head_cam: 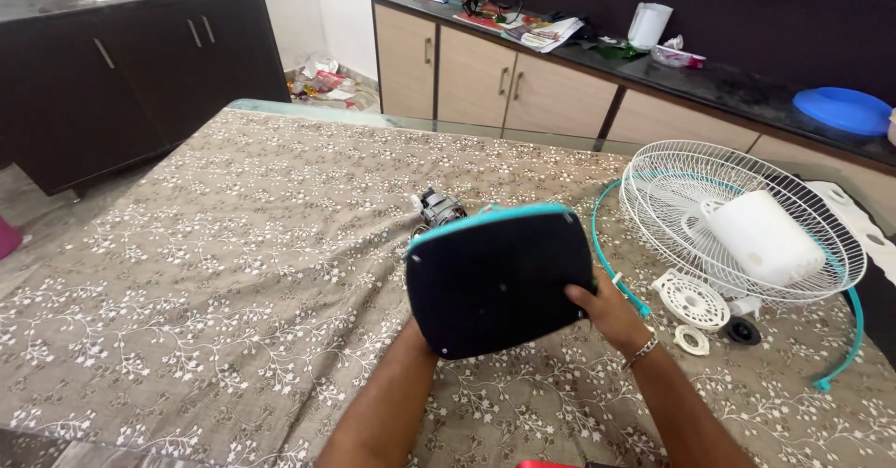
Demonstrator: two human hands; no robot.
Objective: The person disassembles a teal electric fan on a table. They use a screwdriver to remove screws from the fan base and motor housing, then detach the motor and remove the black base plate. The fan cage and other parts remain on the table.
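Observation:
I hold a fan base (495,277), a rounded square with a black underside and a teal rim, tilted up over the cloth-covered table (233,272). My right hand (607,311) grips its right edge, and a bracelet sits on that wrist. My left hand (417,335) is under the base's lower left corner, mostly hidden behind it. Just past the base's far edge the fan's motor (439,209) shows.
A white wire fan guard (728,221) with a white motor cover (767,237) in it lies at the right, ringed by a teal band (851,333). A white round cap (692,300), a small white ring (693,339) and a black knob (743,330) lie nearby. Cabinets and counters stand behind.

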